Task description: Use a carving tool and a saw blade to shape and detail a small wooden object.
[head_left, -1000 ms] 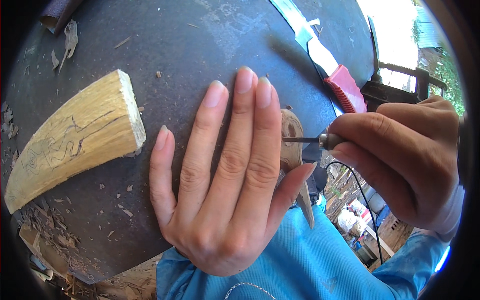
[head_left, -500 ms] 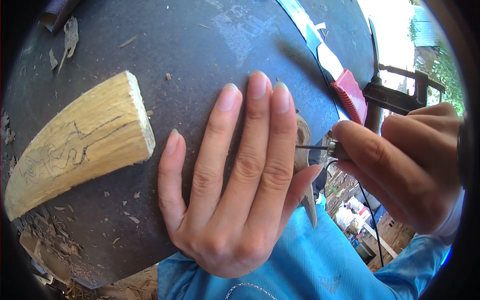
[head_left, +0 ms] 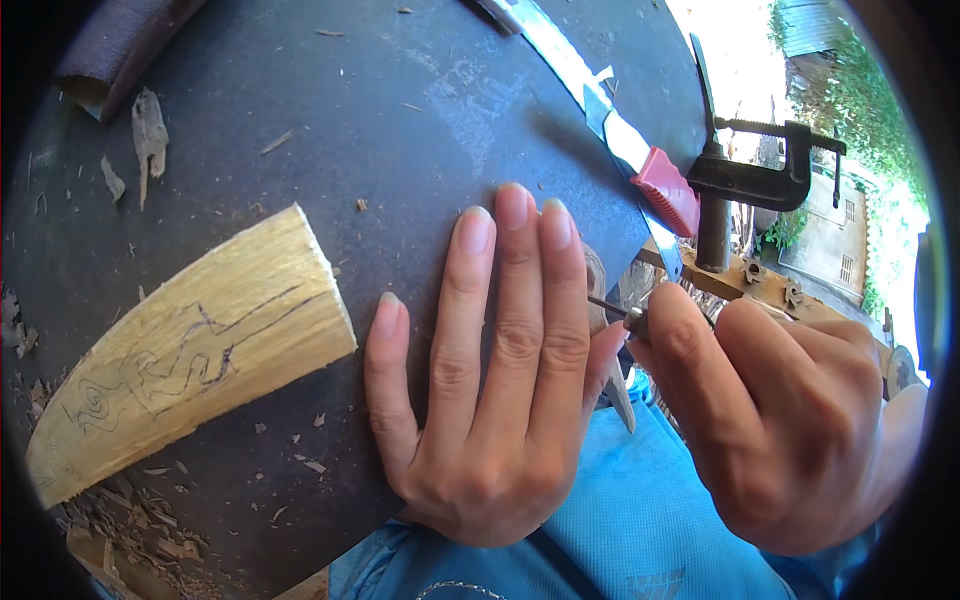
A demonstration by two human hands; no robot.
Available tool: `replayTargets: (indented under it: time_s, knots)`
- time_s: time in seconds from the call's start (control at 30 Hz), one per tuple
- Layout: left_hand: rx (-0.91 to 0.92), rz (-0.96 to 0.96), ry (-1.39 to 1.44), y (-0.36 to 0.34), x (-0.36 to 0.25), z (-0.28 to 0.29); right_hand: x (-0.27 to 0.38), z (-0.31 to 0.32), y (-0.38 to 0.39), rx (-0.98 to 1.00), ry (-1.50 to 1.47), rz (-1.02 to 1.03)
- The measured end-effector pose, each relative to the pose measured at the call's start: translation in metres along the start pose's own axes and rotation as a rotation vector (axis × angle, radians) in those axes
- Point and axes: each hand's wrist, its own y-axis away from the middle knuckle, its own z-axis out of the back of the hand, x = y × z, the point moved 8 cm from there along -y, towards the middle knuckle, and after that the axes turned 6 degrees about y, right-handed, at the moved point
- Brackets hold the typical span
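Observation:
My left hand (head_left: 500,400) lies flat on the dark tabletop, fingers stretched out and the thumb off to the right. Beneath it is a piece of wood (head_left: 622,402), mostly hidden, with an edge showing around the index finger and thumb. In my right hand (head_left: 775,410) is an awl-like tool (head_left: 610,306) with a thin metal shaft; its handle is wrapped by my fingers. The shaft points left toward the wood, and its tip is hidden behind my left index finger. Left of my hands rests a pale curved wood block (head_left: 200,350) with pencil-like scroll lines.
A long blade (head_left: 560,50) with a pink piece (head_left: 668,190) lies toward the table's far right edge. Beyond it is a dark metal C-clamp (head_left: 755,180). Wood chips (head_left: 150,530) are heaped at the near left. A dark curved sheet (head_left: 125,50) lies far left.
The view has shifted, so table items appear moved. My right hand sits lower, and the tool's shaft now slopes up to the left instead of lying level. My left hand stays flat over the wood.

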Motion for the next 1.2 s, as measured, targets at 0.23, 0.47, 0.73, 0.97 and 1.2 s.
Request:
replayTargets:
  time_s: [0.23,0.47,0.73,0.97,1.2]
  knots:
    - [-0.016,-0.001,0.025,0.003,0.008,0.006,0.032,-0.025,0.035,-0.164,0.341,-0.162]
    - [-0.006,-0.002,0.064,0.007,0.01,0.002,-0.022,-0.035,0.05,-0.274,-0.232,-0.186]
    - [0.004,-0.032,0.03,0.004,0.008,0.005,-0.035,-0.017,0.022,-0.341,-0.268,0.073]
    - [0.07,0.004,0.043,0.003,0.008,0.004,-0.05,-0.026,0.012,-0.176,-0.286,0.295]
    - [0.111,0.015,0.051,0.001,0.007,0.001,-0.058,-0.025,0.008,-0.149,-0.246,0.39]
